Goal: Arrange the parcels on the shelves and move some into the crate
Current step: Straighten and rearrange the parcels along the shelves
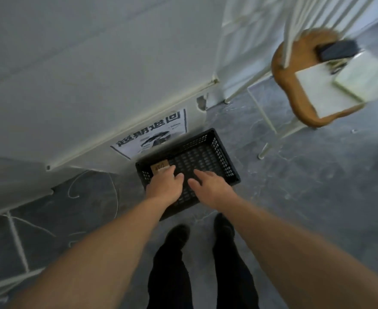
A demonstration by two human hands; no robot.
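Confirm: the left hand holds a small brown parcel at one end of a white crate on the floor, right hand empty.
The crate is black, not white, as the head view shows. The rest stands: left hand holds the small brown parcel at one end, right hand empty.

Grey stone floor [306, 186], white wall [94, 63] w/ poster [152, 136] (blurred); wooden stool [285, 85].

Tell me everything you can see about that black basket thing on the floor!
The black crate is a rectangular, open-topped box that looks like plastic, its walls and bottom full of small holes. It sits flat on the grey floor beside a printed sign. A small brown parcel is in its left corner, held by the left hand. The right hand hovers open above it.
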